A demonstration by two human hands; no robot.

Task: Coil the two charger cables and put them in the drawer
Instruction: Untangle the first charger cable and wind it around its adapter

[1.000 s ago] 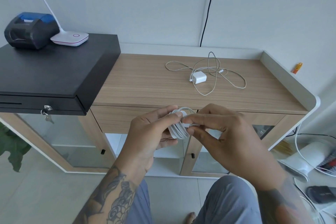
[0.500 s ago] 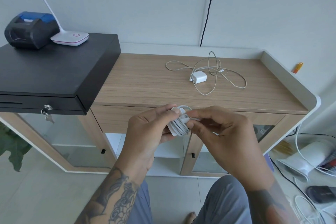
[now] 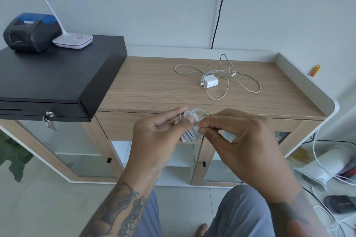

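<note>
Your left hand gripping the tightly wound white charger cable bundle, thumb pressing its front, your right hand pinching the bundle's loose end, both hovering just before the closed wooden drawer front, the second loose white cable with its square plug sprawling beyond your grip on the wooden cabinet top.

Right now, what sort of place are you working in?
Probably a small shop counter or a home office: a black cash drawer with a key, a receipt printer on it, and a wooden counter with glass doors.
</note>
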